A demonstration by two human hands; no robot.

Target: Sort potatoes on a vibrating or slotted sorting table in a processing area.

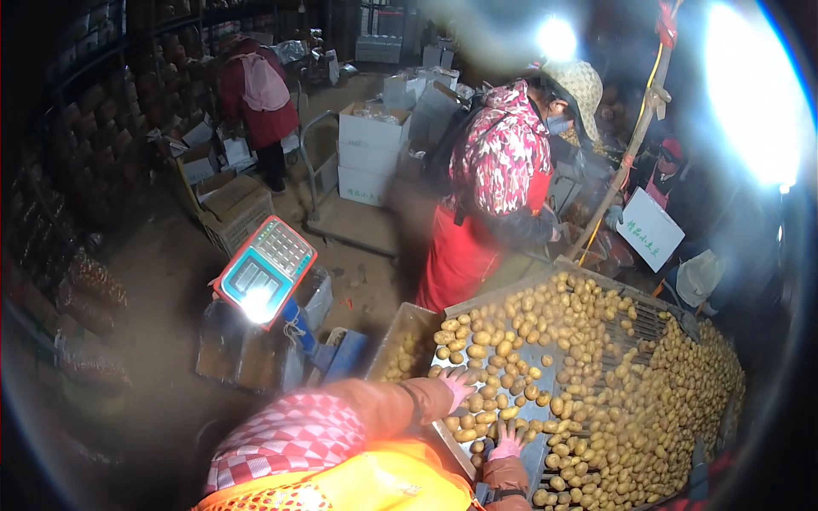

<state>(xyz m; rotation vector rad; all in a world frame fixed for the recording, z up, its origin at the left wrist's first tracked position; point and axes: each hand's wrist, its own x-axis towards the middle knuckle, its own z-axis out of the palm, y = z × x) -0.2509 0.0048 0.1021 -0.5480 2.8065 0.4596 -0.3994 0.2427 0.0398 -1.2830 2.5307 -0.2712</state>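
My left hand (459, 386), in a pink glove with darker fingertips, lies with its fingers spread at the left edge of a heap of small potatoes (505, 348). Below and to the right of it, my right hand (509, 442), gloved alike, has its fingers apart against potatoes on a metal sheet (533, 409). Neither hand is seen closed around a potato. The sheet adjoins a slatted sorting table (613, 342), which is thickly covered with potatoes on its right side.
A co-worker in a red apron (457, 255) stands beyond the table's upper edge, near a slanting wooden pole (629, 153). A potato bin (409, 348) adjoins the sheet. Left are a digital scale display (265, 271) and stacked white boxes (370, 153). Other people work farther back.
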